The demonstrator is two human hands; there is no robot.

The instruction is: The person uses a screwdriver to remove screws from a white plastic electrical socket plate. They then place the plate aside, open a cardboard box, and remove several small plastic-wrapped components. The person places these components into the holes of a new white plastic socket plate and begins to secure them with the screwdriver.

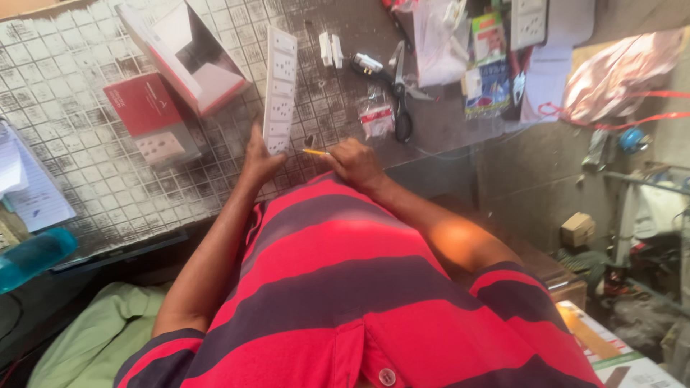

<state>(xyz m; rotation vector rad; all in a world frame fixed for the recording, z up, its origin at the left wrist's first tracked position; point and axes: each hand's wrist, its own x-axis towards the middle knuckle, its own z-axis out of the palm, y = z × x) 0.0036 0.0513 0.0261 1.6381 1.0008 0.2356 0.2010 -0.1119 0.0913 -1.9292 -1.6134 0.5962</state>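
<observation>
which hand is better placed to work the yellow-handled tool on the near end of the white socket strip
Right hand, likely: it grips the yellow-handled tool beside the white socket strip; the left hand steadies its near end.

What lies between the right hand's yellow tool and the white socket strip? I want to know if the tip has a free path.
Nothing visible. The right hand holds the yellow tool, tip pointing at the strip's near end, which the left hand steadies. Only bare worktop shows between them.
</observation>
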